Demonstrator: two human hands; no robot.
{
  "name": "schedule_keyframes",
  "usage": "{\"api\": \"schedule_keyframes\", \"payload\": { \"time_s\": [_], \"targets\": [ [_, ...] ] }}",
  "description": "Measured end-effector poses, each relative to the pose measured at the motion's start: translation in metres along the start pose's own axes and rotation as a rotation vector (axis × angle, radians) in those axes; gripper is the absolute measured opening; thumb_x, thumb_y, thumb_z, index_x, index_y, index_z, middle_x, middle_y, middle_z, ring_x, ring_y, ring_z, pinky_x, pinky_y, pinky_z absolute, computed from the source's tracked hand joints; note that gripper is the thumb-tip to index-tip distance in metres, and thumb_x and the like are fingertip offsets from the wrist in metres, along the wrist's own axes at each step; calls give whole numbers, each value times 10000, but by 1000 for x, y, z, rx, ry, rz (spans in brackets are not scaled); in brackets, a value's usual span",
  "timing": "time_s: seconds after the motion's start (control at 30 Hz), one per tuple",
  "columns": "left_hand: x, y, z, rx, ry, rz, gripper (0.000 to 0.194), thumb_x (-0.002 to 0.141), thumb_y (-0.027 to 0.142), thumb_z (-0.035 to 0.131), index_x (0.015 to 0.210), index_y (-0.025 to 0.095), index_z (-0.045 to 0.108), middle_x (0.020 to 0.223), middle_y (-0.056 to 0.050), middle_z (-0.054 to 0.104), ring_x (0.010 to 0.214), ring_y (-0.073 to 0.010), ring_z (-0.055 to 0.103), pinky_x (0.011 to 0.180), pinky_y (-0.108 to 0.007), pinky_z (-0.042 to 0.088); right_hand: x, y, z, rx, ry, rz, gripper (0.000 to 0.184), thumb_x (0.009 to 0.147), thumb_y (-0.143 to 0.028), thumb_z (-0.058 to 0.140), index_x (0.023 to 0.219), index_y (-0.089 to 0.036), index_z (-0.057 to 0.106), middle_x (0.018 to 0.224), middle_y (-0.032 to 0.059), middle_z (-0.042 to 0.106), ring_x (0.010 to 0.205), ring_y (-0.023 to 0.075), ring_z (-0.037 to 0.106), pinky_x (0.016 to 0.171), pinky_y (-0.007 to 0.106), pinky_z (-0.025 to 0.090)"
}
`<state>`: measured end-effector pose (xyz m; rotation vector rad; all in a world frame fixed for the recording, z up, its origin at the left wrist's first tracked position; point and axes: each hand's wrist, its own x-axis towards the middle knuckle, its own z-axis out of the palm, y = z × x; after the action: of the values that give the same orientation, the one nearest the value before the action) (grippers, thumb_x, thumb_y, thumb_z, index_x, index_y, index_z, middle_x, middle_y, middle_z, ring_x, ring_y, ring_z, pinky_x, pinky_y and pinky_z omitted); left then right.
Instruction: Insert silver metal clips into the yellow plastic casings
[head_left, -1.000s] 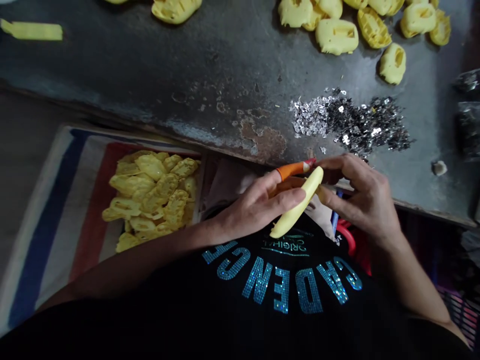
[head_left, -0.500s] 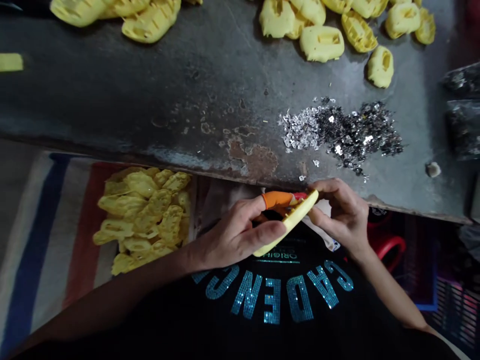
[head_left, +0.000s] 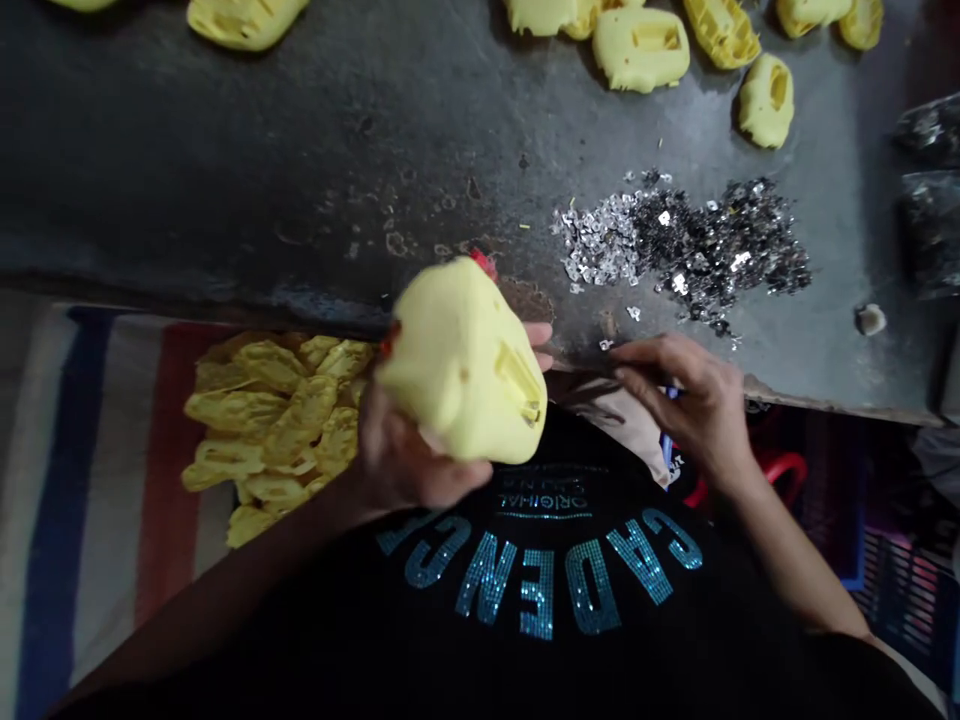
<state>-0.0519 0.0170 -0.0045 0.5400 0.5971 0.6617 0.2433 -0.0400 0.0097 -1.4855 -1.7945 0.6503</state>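
My left hand grips a soft-looking yellow moulded piece, raised close to the camera, with a rectangular slot in its face and small red marks at its rim. Only one fingertip of that hand shows past the piece; the other fingers are hidden. My right hand rests near the front edge of the dark metal table, its fingers curled towards the thumb. I cannot tell whether they pinch anything small. A heap of silver and dark sequins lies just beyond those fingers.
Several yellow moulded pieces lie along the far side of the worn, rust-marked table. Flatter yellow pieces are heaped on a striped cloth below its edge. Dark plastic bags sit at right, and a red object lies below the table.
My left hand has lifted the yellow piece towards the camera and turned its broad face up. My right hand has come off the piece and moved right, to the table edge.
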Motion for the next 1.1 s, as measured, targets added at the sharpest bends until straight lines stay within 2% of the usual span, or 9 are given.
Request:
{"api": "schedule_keyframes", "payload": {
  "time_s": [0.1, 0.2, 0.33, 0.4, 0.57, 0.63, 0.73, 0.93, 1.1],
  "targets": [
    [9, -2, 13, 66, 69, 293, 666, 805, 520, 1078, 1409, 362, 847, 1437, 10, 890, 1349, -338, 831, 1005, -392, 724, 9, 14, -8, -473, 52, -164, 87, 1136, -241, 774, 1097, -257, 849, 985, 46, 827, 902, 236, 764, 807, 375, 570],
    [14, -5, 23, 46, 111, 244, 636, 830, 597, 1066, 1357, 321, 843, 1278, -11, 904, 1099, -275, 872, 882, -367, 751, 20, 21, -1, -670, -4, -228, 126, 1144, -310, 763, 1042, -254, 812, 948, 57, 789, 894, 269, 692, 811, 411, 503],
    [14, -14, 24, -10, 119, 190, 706, 865, 604, 1019, 1439, 265, 786, 1403, -96, 883, 1383, -369, 809, 1052, -477, 753, 29, 18, 3, -765, -22, -237, 215, 1130, -262, 702, 919, -247, 742, 874, 67, 747, 867, 275, 651, 807, 434, 457],
    [15, -20, 22, -46, 96, 156, 724, 913, 619, 965, 1488, 230, 761, 1461, -140, 871, 1427, -389, 799, 1128, -519, 728, 31, 14, -1, -665, -5, -225, 194, 1097, -242, 709, 904, -250, 729, 853, 57, 745, 828, 261, 657, 783, 428, 467],
    [22, -33, 22, -103, -42, -12, 850, 905, 667, 948, 1583, 212, 710, 1408, -187, 890, 1305, -398, 870, 1108, -513, 723, 27, -13, -9, 119, 23, -89, 124, 1123, -345, 785, 1022, -277, 760, 907, 12, 787, 780, 206, 707, 691, 368, 547],
    [24, -34, 25, -102, -69, -40, 877, 901, 666, 953, 1608, 214, 698, 1406, -187, 890, 1341, -402, 858, 1128, -509, 711, 23, -22, -6, 249, 33, -88, 135, 1131, -338, 792, 1018, -275, 755, 898, 6, 768, 775, 198, 701, 688, 362, 563],
    [25, -33, 31, -87, -98, -51, 903, 910, 696, 944, 1625, 207, 687, 1411, -190, 888, 1359, -401, 849, 1116, -487, 709, 18, -26, -3, 207, 20, -130, 113, 1121, -267, 792, 1017, -275, 749, 904, 0, 757, 806, 193, 706, 718, 357, 570],
    [24, -34, 40, -91, -139, -86, 827, 937, 702, 896, 1566, 193, 728, 1411, -192, 889, 1164, -362, 902, 846, -376, 719, 15, -19, -14, 147, -8, -152, 117, 1109, -264, 798, 1010, -283, 739, 910, 5, 775, 818, 207, 720, 742, 381, 582],
    [24, -38, 42, -93, -126, -76, 865, 972, 701, 875, 1634, 182, 677, 1404, -199, 887, 1171, -361, 899, 975, -442, 736, 23, -20, -23, 133, -56, -187, 132, 1104, -279, 808, 991, -271, 739, 929, -1, 795, 813, 189, 730, 761, 368, 597]
  ]
}}
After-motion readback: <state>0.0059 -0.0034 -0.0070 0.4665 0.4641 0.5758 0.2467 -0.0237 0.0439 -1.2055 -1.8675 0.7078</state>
